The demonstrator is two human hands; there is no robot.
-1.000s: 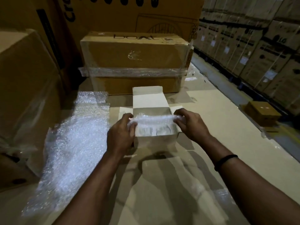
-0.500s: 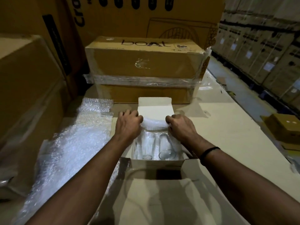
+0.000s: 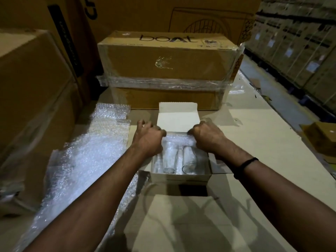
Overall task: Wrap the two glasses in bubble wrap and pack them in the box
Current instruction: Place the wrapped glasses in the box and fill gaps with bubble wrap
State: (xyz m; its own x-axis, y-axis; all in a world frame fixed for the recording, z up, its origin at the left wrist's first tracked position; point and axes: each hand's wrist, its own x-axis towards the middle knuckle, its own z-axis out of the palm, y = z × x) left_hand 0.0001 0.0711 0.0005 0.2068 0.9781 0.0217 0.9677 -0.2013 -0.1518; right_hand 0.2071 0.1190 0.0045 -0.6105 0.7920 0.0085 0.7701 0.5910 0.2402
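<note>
A small white box [image 3: 181,177] lies open on the cardboard surface, its lid flap [image 3: 178,118] folded back. Two clear glasses [image 3: 170,160] [image 3: 189,161] lie side by side inside, in a bubble wrap bundle [image 3: 179,140]. My left hand [image 3: 148,138] and my right hand [image 3: 207,136] sit at the far end of the box. Both have curled fingers gripping the upper end of the bubble wrap bundle, one at each corner.
A large sheet of bubble wrap [image 3: 78,160] lies to the left. A taped brown carton [image 3: 169,70] stands right behind the box, and big cartons [image 3: 31,91] wall off the left. A small brown box [image 3: 321,139] sits at the right edge.
My hands carried the wrapped bundle from above the box down into it and moved to its far end. The camera came closer over the box.
</note>
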